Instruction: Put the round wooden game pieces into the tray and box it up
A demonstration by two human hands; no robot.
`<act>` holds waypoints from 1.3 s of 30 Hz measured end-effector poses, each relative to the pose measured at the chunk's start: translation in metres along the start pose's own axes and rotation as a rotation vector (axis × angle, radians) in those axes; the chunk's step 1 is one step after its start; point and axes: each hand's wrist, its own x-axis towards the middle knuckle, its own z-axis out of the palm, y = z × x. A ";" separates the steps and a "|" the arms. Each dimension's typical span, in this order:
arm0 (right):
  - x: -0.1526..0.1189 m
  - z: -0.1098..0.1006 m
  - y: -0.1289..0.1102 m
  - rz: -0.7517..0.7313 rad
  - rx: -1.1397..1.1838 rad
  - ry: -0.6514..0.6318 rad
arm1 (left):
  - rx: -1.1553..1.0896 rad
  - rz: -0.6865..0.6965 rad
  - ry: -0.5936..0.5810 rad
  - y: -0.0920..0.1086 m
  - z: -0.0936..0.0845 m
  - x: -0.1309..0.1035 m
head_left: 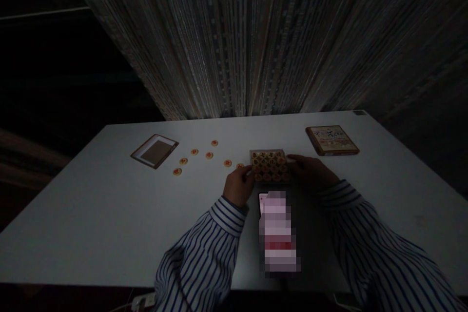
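A clear-edged tray [270, 183] filled with rows of round Chinese chess pieces [271, 162] sits on the white table between my hands. My left hand [238, 186] pinches its left edge, fingers closed. On the opposite side, the fingers of my right hand [310, 170] close on the right edge, partly lost in shadow. Loose Chinese chess pieces with red characters lie to the left. The nearest loose piece [240, 166] is right beside my left hand and partly covered by it; another piece [227, 163] is a little farther left.
A lit phone [280, 229] with a blurred screen lies between my forearms. An open shallow box lid or frame [136, 157] rests at the left, and a flat printed box [332, 140] at the back right. Behind the white table [109, 214] hangs a string curtain [234, 39].
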 end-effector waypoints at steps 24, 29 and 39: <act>-0.016 0.002 -0.012 -0.038 0.014 -0.017 | -0.057 0.029 -0.043 -0.003 -0.002 -0.016; -0.015 0.003 -0.011 -0.027 -0.015 -0.009 | -0.052 0.038 -0.019 -0.003 -0.001 -0.016; -0.027 -0.003 -0.014 -0.002 -0.005 0.034 | 0.025 0.032 0.055 -0.008 -0.011 -0.027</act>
